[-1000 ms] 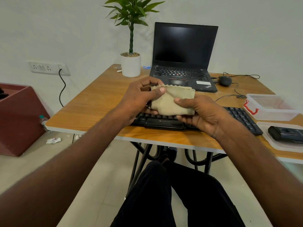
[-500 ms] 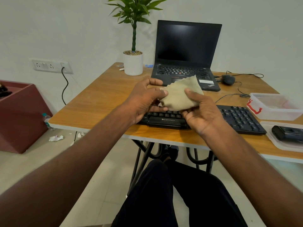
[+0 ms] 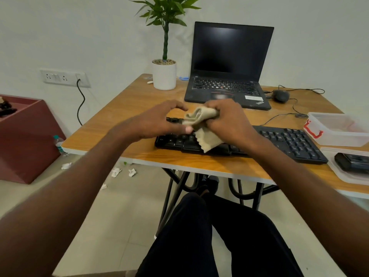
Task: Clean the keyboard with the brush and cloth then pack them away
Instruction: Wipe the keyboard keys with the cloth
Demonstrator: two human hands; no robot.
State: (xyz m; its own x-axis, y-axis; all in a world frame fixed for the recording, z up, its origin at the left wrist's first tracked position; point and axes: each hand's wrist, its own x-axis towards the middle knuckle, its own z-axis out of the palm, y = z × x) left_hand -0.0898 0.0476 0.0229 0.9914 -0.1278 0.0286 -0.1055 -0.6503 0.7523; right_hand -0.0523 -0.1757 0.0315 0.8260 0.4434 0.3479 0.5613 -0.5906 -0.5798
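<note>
Wooden table [image 3: 127, 108] against a pale wall. Above the black keyboard [image 3: 289, 142], the right hand [image 3: 229, 120] grips a bunched beige cloth [image 3: 201, 124], one corner hanging onto the keys. The left hand [image 3: 157, 120], fingers loosely spread, has its thumb at the cloth's edge; whether it pinches is unclear. Beyond the hands: a laptop [image 3: 229, 62] and potted plant [image 3: 164, 74]. Right of the right hand: a clear box [image 3: 337, 128].
</note>
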